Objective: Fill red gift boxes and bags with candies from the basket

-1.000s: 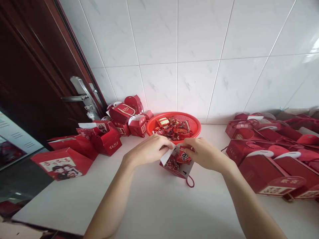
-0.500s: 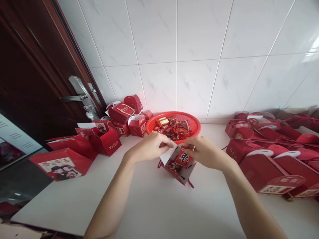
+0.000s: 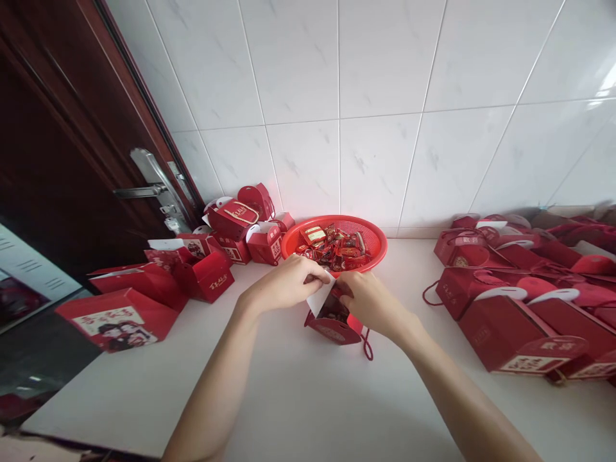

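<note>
Fingers (image 3: 316, 278), left hand (image 3: 283, 285): clamped on white flap (image 3: 317, 301) of red cardboard box (image 3: 334, 332), seemingly keeping it open; right hand (image 3: 375, 305): over box, grip hidden.

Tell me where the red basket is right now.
In the head view, the red basket stands near the tiled wall, in the middle, just beyond the left hand and right hand.

Gold Chinese characters (image 3: 219, 282) cross the open red box (image 3: 203, 277) centre-left; dark ones (image 3: 529, 364) mark the lower-right box (image 3: 507, 330), all too small to read!
</note>
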The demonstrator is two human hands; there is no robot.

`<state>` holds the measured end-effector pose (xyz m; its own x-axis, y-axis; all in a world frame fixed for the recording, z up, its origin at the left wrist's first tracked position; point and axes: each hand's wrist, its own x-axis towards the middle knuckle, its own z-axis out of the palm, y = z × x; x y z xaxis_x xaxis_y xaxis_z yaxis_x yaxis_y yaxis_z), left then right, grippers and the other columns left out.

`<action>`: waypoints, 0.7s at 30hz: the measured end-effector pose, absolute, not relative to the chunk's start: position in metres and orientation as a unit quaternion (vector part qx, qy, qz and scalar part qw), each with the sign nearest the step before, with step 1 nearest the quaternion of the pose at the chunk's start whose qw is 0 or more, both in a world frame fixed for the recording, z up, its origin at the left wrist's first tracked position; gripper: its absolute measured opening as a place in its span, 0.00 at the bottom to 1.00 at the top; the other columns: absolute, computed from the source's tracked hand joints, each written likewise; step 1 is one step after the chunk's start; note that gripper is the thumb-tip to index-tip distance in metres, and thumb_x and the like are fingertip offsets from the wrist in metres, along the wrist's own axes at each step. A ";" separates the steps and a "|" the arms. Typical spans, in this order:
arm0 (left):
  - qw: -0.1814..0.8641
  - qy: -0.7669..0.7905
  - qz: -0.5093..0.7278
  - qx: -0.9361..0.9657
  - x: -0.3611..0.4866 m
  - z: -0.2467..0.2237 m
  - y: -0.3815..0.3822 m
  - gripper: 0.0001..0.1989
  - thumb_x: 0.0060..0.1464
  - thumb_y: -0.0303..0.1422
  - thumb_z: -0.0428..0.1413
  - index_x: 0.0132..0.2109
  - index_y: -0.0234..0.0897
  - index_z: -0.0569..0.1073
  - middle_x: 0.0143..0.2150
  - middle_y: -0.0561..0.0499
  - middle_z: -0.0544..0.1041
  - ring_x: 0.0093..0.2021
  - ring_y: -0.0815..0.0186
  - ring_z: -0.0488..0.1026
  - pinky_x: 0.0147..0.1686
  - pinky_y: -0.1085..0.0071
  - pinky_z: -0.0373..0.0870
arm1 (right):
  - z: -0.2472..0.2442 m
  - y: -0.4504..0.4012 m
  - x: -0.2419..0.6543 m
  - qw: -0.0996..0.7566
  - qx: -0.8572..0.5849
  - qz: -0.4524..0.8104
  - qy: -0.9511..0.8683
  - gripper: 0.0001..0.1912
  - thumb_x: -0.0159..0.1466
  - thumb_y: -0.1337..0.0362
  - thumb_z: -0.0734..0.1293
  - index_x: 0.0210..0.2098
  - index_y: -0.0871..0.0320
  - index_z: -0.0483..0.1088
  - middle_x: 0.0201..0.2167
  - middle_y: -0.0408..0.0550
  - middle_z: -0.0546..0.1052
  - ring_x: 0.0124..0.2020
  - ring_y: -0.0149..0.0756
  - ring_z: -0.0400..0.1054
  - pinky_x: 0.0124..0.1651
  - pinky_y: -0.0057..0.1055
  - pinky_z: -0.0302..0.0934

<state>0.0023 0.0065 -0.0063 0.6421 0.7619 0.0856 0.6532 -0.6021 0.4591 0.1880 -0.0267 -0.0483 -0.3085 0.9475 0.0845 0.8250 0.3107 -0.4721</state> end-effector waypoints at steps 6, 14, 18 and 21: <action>0.195 0.407 0.121 0.884 0.001 -0.007 0.008 0.14 0.60 0.30 0.53 0.45 0.39 0.83 0.44 0.51 0.85 0.41 0.61 0.80 0.40 0.71 0.70 | -0.041 -0.028 0.194 0.111 -0.603 0.120 -0.781 0.11 0.58 0.79 0.59 0.32 0.57 0.66 0.29 0.47 0.72 0.29 0.35 0.63 0.28 0.31 0.44; 0.199 0.364 0.099 0.905 0.003 -0.004 -0.001 0.14 0.60 0.31 0.52 0.43 0.41 0.83 0.40 0.50 0.84 0.40 0.61 0.78 0.38 0.71 0.68 | -0.031 -0.046 0.188 0.045 -0.486 0.141 -0.861 0.14 0.54 0.80 0.60 0.30 0.57 0.72 0.29 0.48 0.75 0.27 0.33 0.64 0.27 0.31 0.45; 0.206 0.351 0.103 0.908 0.005 -0.005 -0.004 0.15 0.60 0.31 0.52 0.45 0.41 0.83 0.39 0.50 0.84 0.39 0.62 0.78 0.38 0.71 0.68 | -0.029 -0.040 0.178 -0.080 -0.437 0.137 -0.885 0.11 0.55 0.77 0.63 0.28 0.56 0.72 0.27 0.46 0.75 0.29 0.36 0.67 0.27 0.30 0.48; 0.214 0.350 0.103 0.906 0.006 -0.007 0.000 0.15 0.59 0.31 0.53 0.46 0.40 0.83 0.40 0.50 0.84 0.40 0.61 0.78 0.39 0.70 0.68 | -0.028 -0.027 0.168 -0.176 -0.416 0.120 -0.884 0.09 0.55 0.76 0.65 0.30 0.56 0.72 0.29 0.46 0.76 0.32 0.39 0.71 0.30 0.30 0.54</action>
